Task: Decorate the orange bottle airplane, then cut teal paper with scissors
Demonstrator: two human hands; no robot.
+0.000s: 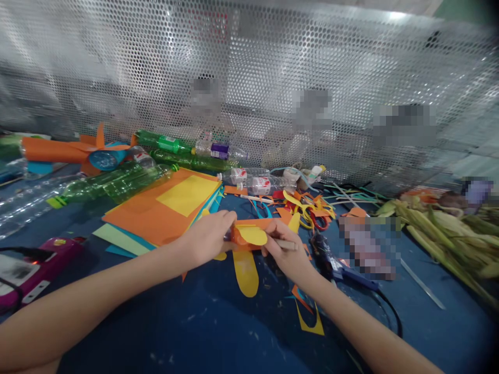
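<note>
Above the blue table, both hands hold a small orange paper model with rounded yellow paper flaps (246, 278), one hanging down and another folded over the front. My left hand (208, 236) has its fingers closed on the model's left end, where part of it looks clear and shiny. From the right side, my right hand (284, 252) pinches the model near the upper yellow flap. A short flat wooden-looking stick (287, 244) lies across the right fingers. Behind the left hand is a stack of coloured paper (144, 208) with a yellow sheet (189, 195) on top.
Green plastic bottles (132, 182) and clear bottles (261, 185) lie at the back. Scissors (317, 221) sit among paper scraps. A blue glue gun (356, 275) with a cord lies right, a magenta power strip (42, 270) left. Corn husks (440, 234) cover the far right. Perforated metal (249, 78) stands behind.
</note>
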